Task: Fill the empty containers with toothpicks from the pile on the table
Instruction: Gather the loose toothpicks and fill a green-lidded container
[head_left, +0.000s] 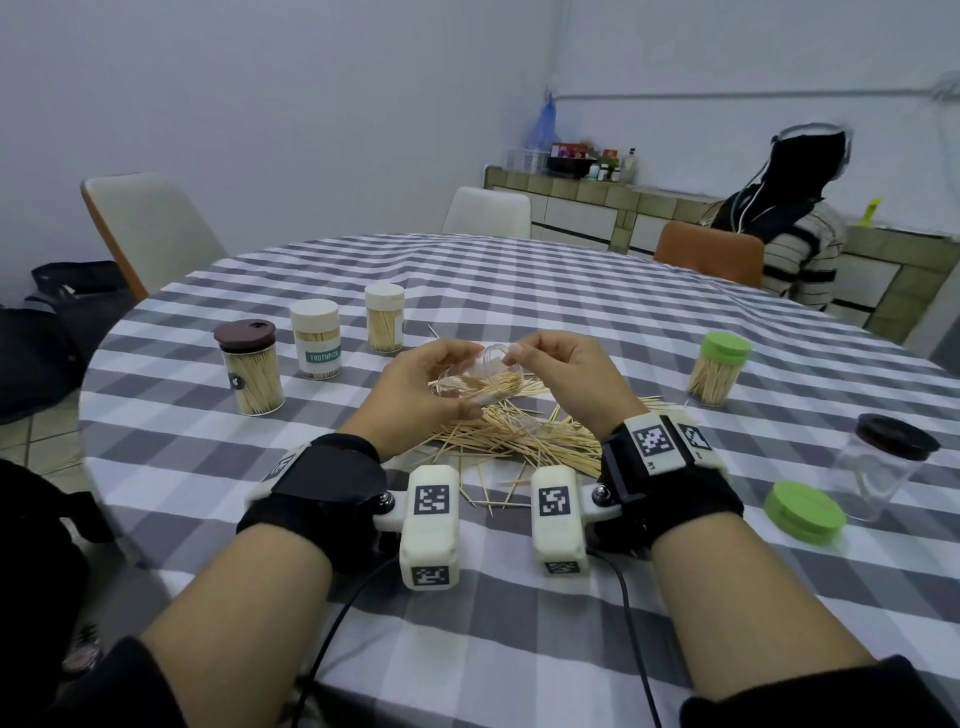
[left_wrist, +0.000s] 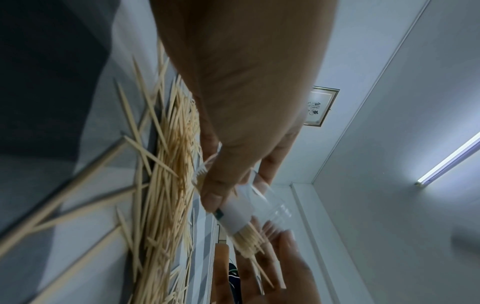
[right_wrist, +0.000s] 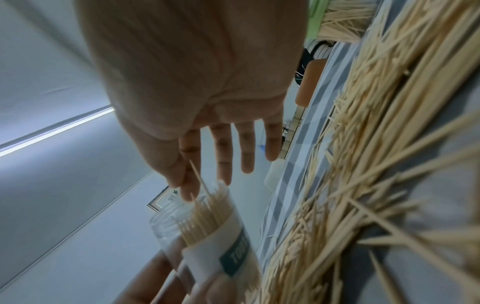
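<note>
The clear container (head_left: 485, 366), about half loaded with toothpicks, sits tilted on its side in your left hand (head_left: 421, 382), whose fingers wrap round its labelled wall just above the pile (head_left: 514, 434). Your right hand (head_left: 566, 364) is at the mouth, thumb and forefinger pinching a single toothpick (right_wrist: 199, 178) while the other fingers stay straight. The risk, as I judge it, is the tilt: the sticks already project past the rim, so tip the mouth lower or nudge them crookedly and they slide back out onto the table (head_left: 623, 322). A jammed stick could also block the rest.
</note>
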